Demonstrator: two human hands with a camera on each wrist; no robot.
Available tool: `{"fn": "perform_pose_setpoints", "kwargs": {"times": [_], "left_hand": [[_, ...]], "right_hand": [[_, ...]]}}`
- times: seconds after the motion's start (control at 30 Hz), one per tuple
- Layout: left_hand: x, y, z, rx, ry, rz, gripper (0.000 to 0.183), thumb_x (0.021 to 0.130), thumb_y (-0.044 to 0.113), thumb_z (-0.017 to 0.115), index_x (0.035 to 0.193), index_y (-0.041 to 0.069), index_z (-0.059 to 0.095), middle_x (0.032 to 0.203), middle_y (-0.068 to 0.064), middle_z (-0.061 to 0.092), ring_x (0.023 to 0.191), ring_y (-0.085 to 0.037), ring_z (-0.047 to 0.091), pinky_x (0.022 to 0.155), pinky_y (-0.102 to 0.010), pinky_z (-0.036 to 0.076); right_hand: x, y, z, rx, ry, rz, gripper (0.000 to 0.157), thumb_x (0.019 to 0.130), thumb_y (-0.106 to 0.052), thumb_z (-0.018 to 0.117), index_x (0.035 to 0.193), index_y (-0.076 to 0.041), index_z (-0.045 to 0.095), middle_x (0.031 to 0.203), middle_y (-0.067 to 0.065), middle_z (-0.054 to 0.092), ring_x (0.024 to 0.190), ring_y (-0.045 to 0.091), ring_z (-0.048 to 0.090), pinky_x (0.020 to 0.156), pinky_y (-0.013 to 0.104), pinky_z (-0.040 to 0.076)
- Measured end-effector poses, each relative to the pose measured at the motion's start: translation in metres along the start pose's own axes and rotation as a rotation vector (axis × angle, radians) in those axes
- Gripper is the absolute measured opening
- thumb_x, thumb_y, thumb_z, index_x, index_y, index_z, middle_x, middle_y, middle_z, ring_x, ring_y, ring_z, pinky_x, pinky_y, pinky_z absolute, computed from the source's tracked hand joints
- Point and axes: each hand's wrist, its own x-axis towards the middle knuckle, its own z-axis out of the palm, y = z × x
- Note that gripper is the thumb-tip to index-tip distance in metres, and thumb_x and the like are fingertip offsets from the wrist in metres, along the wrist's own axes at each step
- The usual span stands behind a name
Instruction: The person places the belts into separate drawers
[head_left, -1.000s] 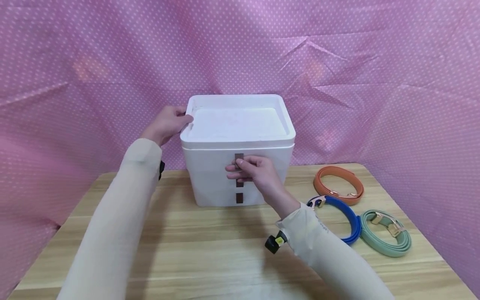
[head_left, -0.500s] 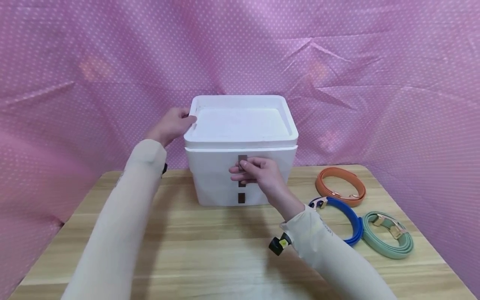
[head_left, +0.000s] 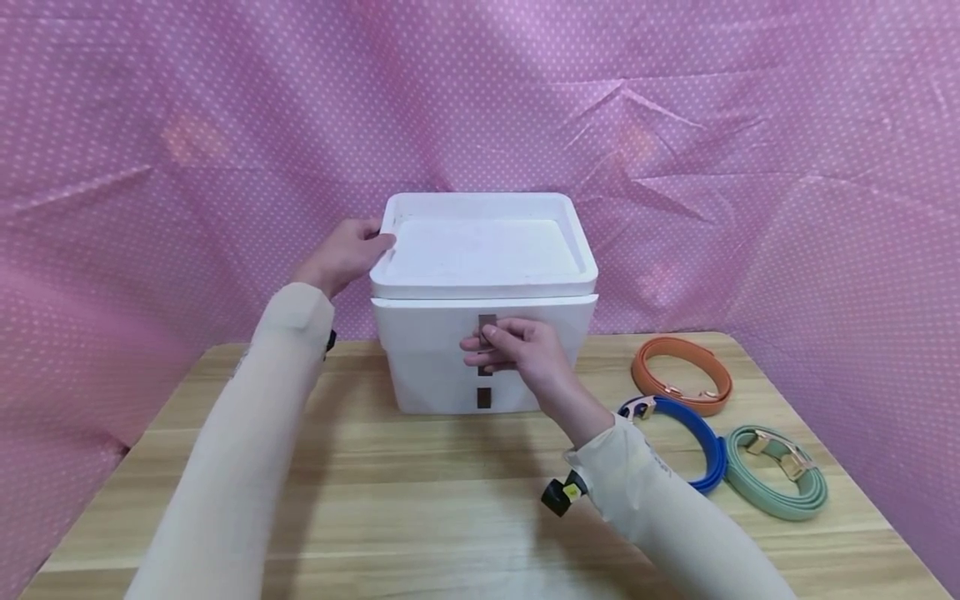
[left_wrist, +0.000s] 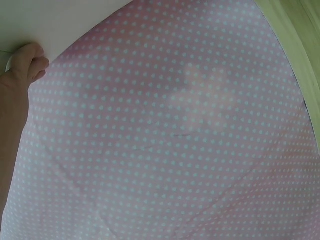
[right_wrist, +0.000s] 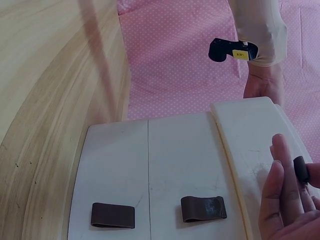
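A white drawer cabinet (head_left: 442, 367) with a recessed top stands at the back of the wooden table. Brown pull tabs run down its front, including a lower tab (right_wrist: 113, 215) and a middle tab (right_wrist: 203, 208). My left hand (head_left: 345, 252) grips the top's left rim, thumb above; the left wrist view catches only part of this hand (left_wrist: 25, 65). With thumb and fingers, my right hand (head_left: 525, 346) pinches the uppermost tab (right_wrist: 301, 169). The top drawer (right_wrist: 250, 140) juts slightly forward of the fronts below it. Its inside is hidden.
On the table's right lie three coiled belts with metal buckles: an orange belt (head_left: 682, 367), a blue belt (head_left: 701, 442) and a green belt (head_left: 780, 492). A pink dotted cloth (head_left: 480, 100) hangs behind and along both sides. Bare wood (head_left: 420, 517) lies before the cabinet.
The top drawer has slid a little toward me, its front now jutting past the cabinet's top rim. My right hand keeps its pinch on the tab, and my left hand keeps its hold.
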Motion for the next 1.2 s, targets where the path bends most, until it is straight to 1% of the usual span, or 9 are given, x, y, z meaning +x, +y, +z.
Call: {"fn": "perform_pose_setpoints", "kwargs": {"times": [0.07,0.27,0.43,0.6,0.77,0.9,1.2], "left_hand": [[0.0007,0.0001,0.0013,0.000,0.001,0.004,0.056,0.105,0.032,0.045,0.154,0.008,0.031,0.149,-0.015,0.042,0.135,-0.032,0.040,0.111,-0.050,0.033],[0.0001,0.0003,0.0047,0.004,-0.006,0.016,0.056,0.105,0.034,0.045,0.154,0.010,0.032,0.150,-0.014,0.041,0.137,-0.032,0.037,0.112,-0.052,0.031],[-0.0035,-0.0051,0.0014,0.024,-0.007,0.022,0.058,0.104,0.036,0.045,0.154,0.010,0.031,0.150,-0.014,0.042,0.138,-0.032,0.036,0.113,-0.052,0.029],[-0.0050,-0.0067,0.0006,0.029,0.014,0.037,0.059,0.104,0.037,0.046,0.155,0.011,0.031,0.150,-0.013,0.042,0.137,-0.031,0.037,0.113,-0.050,0.031],[-0.0041,-0.0052,0.0030,0.015,0.026,0.065,0.058,0.103,0.035,0.047,0.153,0.009,0.034,0.148,-0.014,0.045,0.135,-0.030,0.041,0.111,-0.047,0.034],[-0.0034,-0.0061,0.0039,0.015,0.033,0.076,0.056,0.103,0.034,0.047,0.152,0.009,0.036,0.146,-0.014,0.046,0.133,-0.030,0.042,0.111,-0.047,0.034],[-0.0015,-0.0077,0.0047,0.012,0.046,0.078,0.056,0.103,0.035,0.048,0.152,0.010,0.037,0.145,-0.013,0.047,0.133,-0.030,0.043,0.110,-0.048,0.035]], "right_hand": [[-0.0004,0.0004,-0.0007,0.002,0.004,-0.004,0.024,0.101,-0.012,0.055,0.111,0.009,0.064,0.102,0.017,0.072,0.088,0.026,0.072,0.085,0.053,0.055],[-0.0021,0.0014,-0.0020,0.008,0.014,-0.001,0.023,0.101,-0.012,0.055,0.109,0.008,0.063,0.103,0.018,0.072,0.088,0.027,0.072,0.086,0.055,0.054],[-0.0034,0.0039,0.0019,0.009,-0.006,-0.009,0.024,0.101,-0.013,0.056,0.108,0.008,0.064,0.102,0.017,0.072,0.090,0.029,0.071,0.086,0.057,0.053],[-0.0035,0.0060,0.0026,0.013,-0.014,-0.022,0.024,0.101,-0.012,0.055,0.107,0.009,0.064,0.101,0.018,0.072,0.089,0.029,0.072,0.086,0.057,0.053],[-0.0057,0.0049,0.0004,-0.001,-0.012,-0.034,0.025,0.101,-0.014,0.056,0.107,0.009,0.065,0.101,0.018,0.072,0.089,0.029,0.072,0.081,0.046,0.058],[-0.0072,0.0047,-0.0005,-0.005,-0.017,-0.039,0.026,0.101,-0.013,0.056,0.108,0.010,0.065,0.101,0.018,0.072,0.089,0.028,0.072,0.076,0.037,0.059],[-0.0099,0.0042,0.0002,-0.022,-0.017,-0.045,0.024,0.101,-0.014,0.055,0.106,0.007,0.066,0.099,0.016,0.073,0.087,0.027,0.072,0.074,0.034,0.059]]}}
